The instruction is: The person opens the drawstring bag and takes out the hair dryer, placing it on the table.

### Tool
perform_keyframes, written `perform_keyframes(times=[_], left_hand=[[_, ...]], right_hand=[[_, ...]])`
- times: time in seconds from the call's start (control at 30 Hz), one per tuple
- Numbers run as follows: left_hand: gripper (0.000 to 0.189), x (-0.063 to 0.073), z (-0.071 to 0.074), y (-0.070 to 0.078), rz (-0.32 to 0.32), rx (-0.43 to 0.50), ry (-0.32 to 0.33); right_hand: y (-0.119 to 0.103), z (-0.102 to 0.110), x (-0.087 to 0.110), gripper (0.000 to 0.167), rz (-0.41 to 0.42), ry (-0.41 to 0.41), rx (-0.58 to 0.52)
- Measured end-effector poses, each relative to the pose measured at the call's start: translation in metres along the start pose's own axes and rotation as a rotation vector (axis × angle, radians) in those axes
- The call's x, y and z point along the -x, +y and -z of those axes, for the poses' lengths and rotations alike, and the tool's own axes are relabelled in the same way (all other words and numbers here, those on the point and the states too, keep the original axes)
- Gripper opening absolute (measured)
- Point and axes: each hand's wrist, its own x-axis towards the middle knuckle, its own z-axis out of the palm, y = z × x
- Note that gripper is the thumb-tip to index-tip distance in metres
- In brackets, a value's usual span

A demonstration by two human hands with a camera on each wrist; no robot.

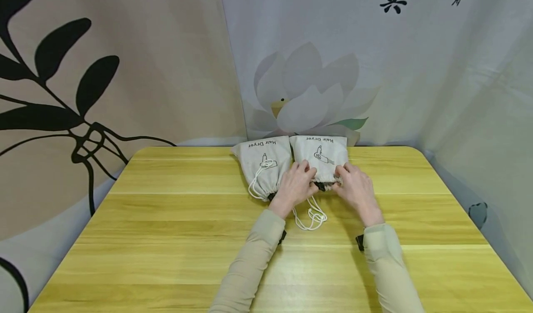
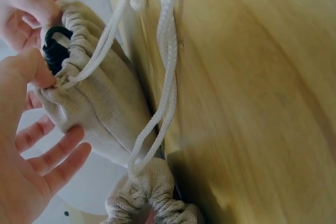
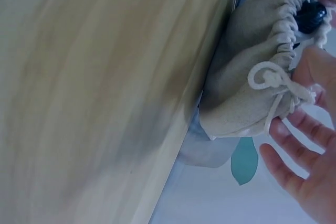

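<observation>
A yellowish wooden table point(image 1: 175, 239) stands before pale cloth point(image 1: 179, 63) printed with dark leaves on one side and a faint flower in the middle. At the table's far edge two drawstring bags lie side by side, each lettered "Hair Dryer", upside down in the head view: the left bag point(image 1: 256, 153), with white cord looped over it, and the right bag point(image 1: 301, 149), whose mouth faces the person. The left hand point(image 1: 296, 183) and right hand point(image 1: 357, 188) each pinch one side of that mouth between thumb and finger. The wrist views show what the head view hides: the other fingers are loosely spread, the mouth gapes between the hands, and a knotted cord end point(image 3: 273, 78) hangs by the right thumb. Inside sits something black point(image 2: 55, 56), perhaps a coiled cable, though too little shows to be sure.
</observation>
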Motion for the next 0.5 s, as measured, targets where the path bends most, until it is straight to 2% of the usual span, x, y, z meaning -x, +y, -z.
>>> perform_keyframes(times=[0.3, 0.5], left_hand=[[0.022, 0.0002, -0.0014, 0.0007, 0.016, 0.048, -0.020], [0.026, -0.0002, -0.0026, 0.0022, 0.017, 0.043, -0.031]], right_hand=[[-0.0018, 0.0028, 0.0006, 0.020, 0.017, 0.003, -0.023], [-0.0035, -0.0003, 0.0000, 0.023, -0.009, -0.039, -0.020]])
